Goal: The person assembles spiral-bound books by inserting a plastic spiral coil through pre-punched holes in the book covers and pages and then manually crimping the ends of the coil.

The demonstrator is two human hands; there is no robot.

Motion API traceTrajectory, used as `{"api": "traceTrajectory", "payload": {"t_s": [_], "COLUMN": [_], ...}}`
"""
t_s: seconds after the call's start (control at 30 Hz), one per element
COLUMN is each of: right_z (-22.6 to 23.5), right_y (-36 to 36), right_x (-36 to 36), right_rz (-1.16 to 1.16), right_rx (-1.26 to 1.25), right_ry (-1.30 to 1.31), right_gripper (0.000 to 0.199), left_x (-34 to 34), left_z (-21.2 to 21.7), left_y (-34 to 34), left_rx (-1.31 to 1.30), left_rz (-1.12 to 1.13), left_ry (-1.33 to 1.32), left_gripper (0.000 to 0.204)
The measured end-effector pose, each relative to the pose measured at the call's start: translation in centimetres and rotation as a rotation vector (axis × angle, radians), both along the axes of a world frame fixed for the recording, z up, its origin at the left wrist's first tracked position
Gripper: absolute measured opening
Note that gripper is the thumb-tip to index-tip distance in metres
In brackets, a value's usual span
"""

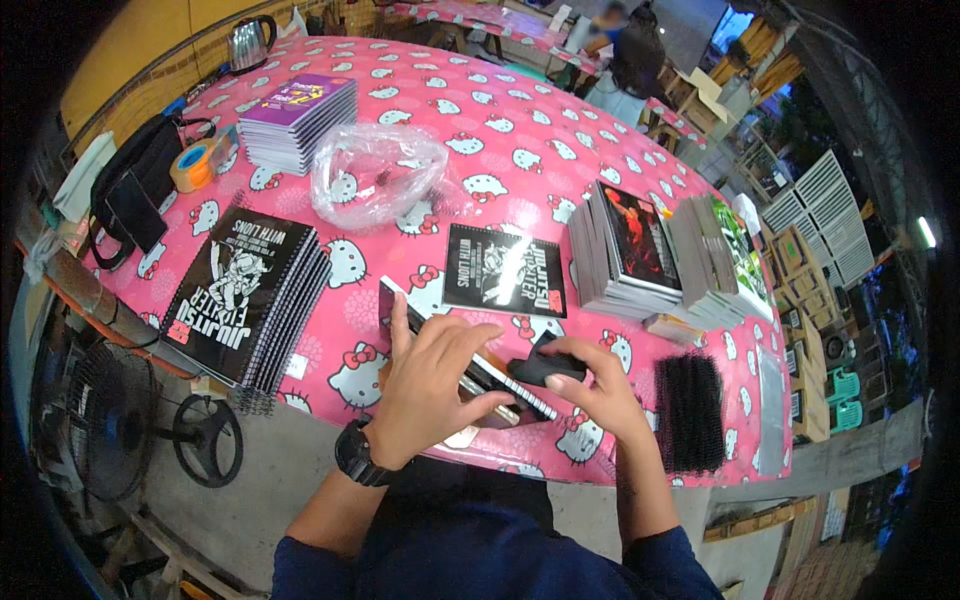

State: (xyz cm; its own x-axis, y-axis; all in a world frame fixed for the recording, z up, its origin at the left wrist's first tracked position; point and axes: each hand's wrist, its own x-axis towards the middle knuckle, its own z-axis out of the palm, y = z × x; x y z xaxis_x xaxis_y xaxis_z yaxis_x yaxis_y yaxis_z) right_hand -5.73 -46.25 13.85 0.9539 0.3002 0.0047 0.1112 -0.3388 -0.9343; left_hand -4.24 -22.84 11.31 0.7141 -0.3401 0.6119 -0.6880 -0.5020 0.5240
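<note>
My left hand [435,375] grips a dark notebook [490,382] near the table's front edge, with the index finger stretched along it and the thumb at its near side. The notebook is tilted up, so its edge with a row of white marks shows. At that edge, my right hand [595,385] holds a black rounded object [545,367], whose kind I cannot make out. Beyond my hands, a single black notebook [505,268] lies flat. A stack of black spiral notebooks [245,290] is on the left. Black plastic coils [689,412] lie in a bundle at the right.
On the pink patterned table [350,375] stand purple books [300,110], a crumpled clear plastic bag [375,175], tape rolls [195,165] and a black bag [135,185]. More book stacks [630,250] rise at right. A kettle [250,45] is far left; a person [635,65] is behind.
</note>
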Motion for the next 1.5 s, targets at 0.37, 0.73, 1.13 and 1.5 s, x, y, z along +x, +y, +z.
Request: {"api": "traceTrajectory", "payload": {"t_s": [0.37, 0.73, 1.13, 1.5], "right_z": [1.8, -0.3, -1.0, -1.1], "right_y": [2.6, 3.6, 3.4, 5.3], "right_x": [2.0, 1.6, 4.0, 4.6], "right_rz": [-0.005, 0.204, -0.054, 0.105], "right_rx": [-0.314, 0.35, -0.094, -0.064], "right_ry": [0.005, -0.218, 0.006, -0.126], "right_gripper": [0.054, 0.044, 0.039, 0.054], "left_x": [0.0, 0.2, 2.3, 2.9], "left_z": [0.2, -0.7, -4.3, -4.9], "left_y": [0.4, 0.8, 2.6, 2.6], "left_rx": [-0.087, -0.11, -0.684, -0.722], "left_rz": [-0.031, -0.061, 0.109, 0.03], "left_ry": [0.01, -0.005, 0.265, 0.385], "left_gripper": [0.091, 0.091, 0.07, 0.055]}}
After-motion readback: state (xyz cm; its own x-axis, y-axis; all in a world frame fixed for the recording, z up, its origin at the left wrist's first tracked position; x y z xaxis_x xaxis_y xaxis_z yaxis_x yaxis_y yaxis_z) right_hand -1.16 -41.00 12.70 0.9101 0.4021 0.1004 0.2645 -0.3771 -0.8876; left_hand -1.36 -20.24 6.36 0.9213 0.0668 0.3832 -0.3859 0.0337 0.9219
